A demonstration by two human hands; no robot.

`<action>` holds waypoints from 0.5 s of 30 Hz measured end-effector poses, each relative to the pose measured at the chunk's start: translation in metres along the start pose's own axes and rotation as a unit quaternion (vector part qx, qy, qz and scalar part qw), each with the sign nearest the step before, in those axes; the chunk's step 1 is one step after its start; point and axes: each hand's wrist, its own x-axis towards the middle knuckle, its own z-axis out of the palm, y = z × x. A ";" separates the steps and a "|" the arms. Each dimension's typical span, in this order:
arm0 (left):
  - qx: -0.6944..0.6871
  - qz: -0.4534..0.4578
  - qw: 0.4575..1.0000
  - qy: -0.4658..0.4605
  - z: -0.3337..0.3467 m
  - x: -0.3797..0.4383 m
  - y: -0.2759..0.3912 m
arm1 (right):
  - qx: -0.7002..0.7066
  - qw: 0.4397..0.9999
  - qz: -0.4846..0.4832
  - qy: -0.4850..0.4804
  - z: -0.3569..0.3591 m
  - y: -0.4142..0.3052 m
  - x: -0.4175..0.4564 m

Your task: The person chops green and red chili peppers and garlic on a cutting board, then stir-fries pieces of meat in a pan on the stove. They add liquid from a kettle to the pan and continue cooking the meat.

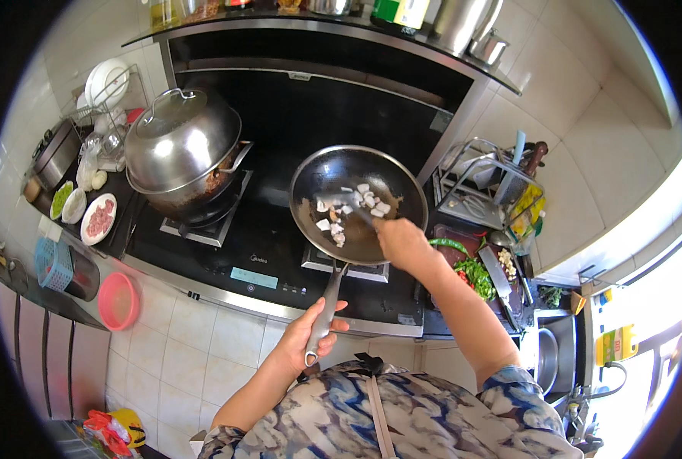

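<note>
My left hand (312, 335) is wrapped around the grey handle (328, 315) of a dark wok (358, 158) on the right burner (312, 258). Over the wok's right side, my right hand (407, 244) grips a spatula (363, 213), whose blurred blade is among pieces of pale, whitish meat (368, 198). These pieces lie scattered across the wok's bottom, with some brownish bits beside them. My right fingers hide the spatula's grip and part of the wok's rim.
A large lidded steel wok (183, 137) stands on the left burner. Left of it sits a plate of raw sliced meat (100, 219). To the right, a chopping board (444, 235) bears chopped green peppers (476, 275), a cleaver (494, 275) and garlic (506, 264). Behind stands a knife rack (461, 178).
</note>
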 end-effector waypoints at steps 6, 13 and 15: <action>-0.001 0.009 1.000 -0.016 0.001 0.000 -0.001 | -0.026 0.998 0.012 -0.063 -0.054 -0.003 -0.067; 0.013 0.014 1.000 -0.023 0.000 -0.002 0.000 | 0.035 0.992 -0.047 -0.110 -0.089 -0.015 -0.097; 0.016 0.011 1.000 -0.011 0.004 -0.001 0.000 | -0.036 0.994 -0.019 -0.103 -0.051 -0.020 -0.071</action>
